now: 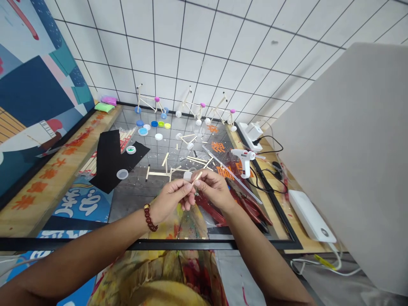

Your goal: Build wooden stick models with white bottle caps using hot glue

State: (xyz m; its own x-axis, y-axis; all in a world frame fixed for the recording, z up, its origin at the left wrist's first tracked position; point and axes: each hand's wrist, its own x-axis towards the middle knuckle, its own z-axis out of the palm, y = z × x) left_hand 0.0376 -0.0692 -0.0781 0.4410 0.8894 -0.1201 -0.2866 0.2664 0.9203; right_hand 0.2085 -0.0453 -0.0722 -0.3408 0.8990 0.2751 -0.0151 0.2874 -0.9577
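Note:
My left hand (170,199) and my right hand (216,190) meet over the front of the glass-topped table. Between their thumbs and fingertips they pinch a short pale wooden stick (198,176); its lower end is hidden by the fingers. Just behind the fingers, a whitish cap (187,175) is partly covered. A joined stick frame (159,173) lies to the left of it. Farther back are loose sticks (199,160) and a small stick frame with white caps (188,139).
A white glue gun (245,160) stands at right beside a clear glue stick (234,175) and red-handled pliers (248,204). Black sheet material (110,161) lies at left. Three stick bicycle models (149,103) line the wall. A power strip (248,137) and white device (310,216) sit right.

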